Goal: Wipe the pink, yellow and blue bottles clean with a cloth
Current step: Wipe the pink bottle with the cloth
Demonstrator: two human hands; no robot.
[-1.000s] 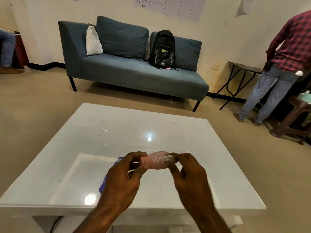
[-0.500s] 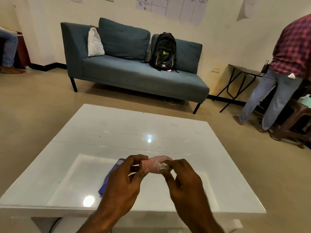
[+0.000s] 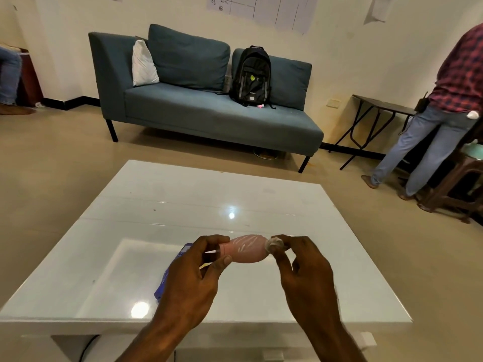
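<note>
A pink bottle is held sideways above the worktop's near edge, pinched at its neck by the left hand; a cloth wad is pinched by the right hand at its base. Such a light neck grip could let it slip.

The wall chart shows handwriting too small to read; the backpack logo is illegible
</note>
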